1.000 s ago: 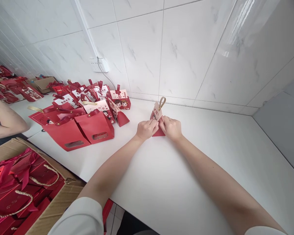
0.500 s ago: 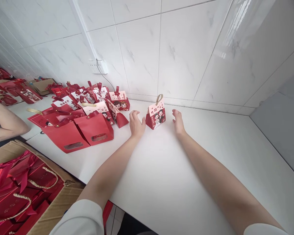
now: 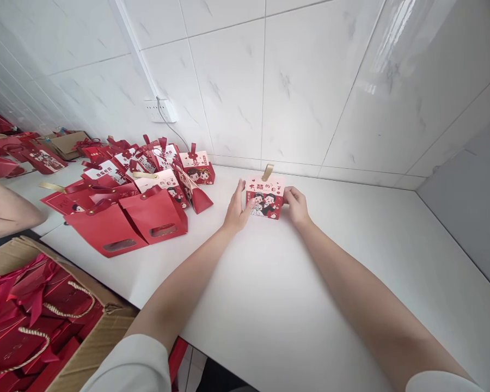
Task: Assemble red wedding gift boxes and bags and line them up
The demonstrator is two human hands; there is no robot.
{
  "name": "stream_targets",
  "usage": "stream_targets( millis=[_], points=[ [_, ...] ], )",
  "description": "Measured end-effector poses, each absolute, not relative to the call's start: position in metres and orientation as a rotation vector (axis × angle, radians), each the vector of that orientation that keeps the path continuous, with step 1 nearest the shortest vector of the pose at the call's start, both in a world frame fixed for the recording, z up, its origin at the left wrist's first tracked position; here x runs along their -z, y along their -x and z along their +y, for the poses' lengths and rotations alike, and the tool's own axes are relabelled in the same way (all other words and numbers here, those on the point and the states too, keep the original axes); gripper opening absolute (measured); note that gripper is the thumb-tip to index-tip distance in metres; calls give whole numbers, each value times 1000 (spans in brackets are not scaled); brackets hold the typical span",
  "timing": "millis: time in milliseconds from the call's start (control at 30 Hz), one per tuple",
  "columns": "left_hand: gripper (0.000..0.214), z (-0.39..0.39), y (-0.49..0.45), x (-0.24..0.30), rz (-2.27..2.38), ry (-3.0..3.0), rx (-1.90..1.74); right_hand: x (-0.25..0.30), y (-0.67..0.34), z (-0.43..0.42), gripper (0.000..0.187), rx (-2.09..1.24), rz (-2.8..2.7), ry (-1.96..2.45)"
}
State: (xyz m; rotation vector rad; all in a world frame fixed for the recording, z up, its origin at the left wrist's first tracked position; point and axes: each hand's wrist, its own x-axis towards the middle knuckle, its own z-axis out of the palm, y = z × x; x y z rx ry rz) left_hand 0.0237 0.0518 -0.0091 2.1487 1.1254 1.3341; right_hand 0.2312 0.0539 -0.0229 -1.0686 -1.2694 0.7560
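Note:
A small red and pink gift box (image 3: 266, 202) with a cartoon bridal couple on its front stands upright on the white table (image 3: 245, 283), a gold ribbon loop at its top. My left hand (image 3: 237, 209) is against the box's left side, fingers pointing up and the thumb over the front edge. At the right edge, my right hand (image 3: 296, 206) grips the box with bent fingers. Left of my hands stand more gift boxes, among them a plain red one (image 3: 157, 215) with a small window and a pink-topped one (image 3: 196, 166).
An open cardboard carton (image 3: 93, 337) full of red gift boxes with rope handles is at the lower left. Another person's arm (image 3: 12, 209) rests at the far left. A tiled wall (image 3: 302, 92) with a power socket (image 3: 161, 110) closes the back; a grey panel (image 3: 469, 196) is at the right.
Both hands have closed in on the gift box, which stood untouched between them before. The box has turned so its front faces me more squarely.

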Motion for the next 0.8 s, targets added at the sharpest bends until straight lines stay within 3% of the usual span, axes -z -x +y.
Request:
stream_targets(
  millis=[133, 267, 433, 567, 667, 800],
  points=[
    [123, 55, -25, 11, 1437, -2135, -1090, 20, -224, 46, 30, -611, -1416, 1165],
    [143, 52, -28, 9, 1480, -2141, -1042, 13, -214, 35, 32, -361, -1640, 1262],
    [137, 42, -34, 2, 1442, -2258, -1178, -5, -204, 23, 25, -192, -1600, 1028],
    [115, 33, -37, -7, 1677, -2426, -1338, -30, -203, 18, 35, -171, -1548, 934],
    [99, 29, -38, -10, 1765, -2581, -1319, -44, -206, 17, 36, -245, -1585, 989],
    [95, 28, -39, -10, 1744, -2658, -1290, -50, -211, 19, 49, -423, -1501, 958]
  ],
)
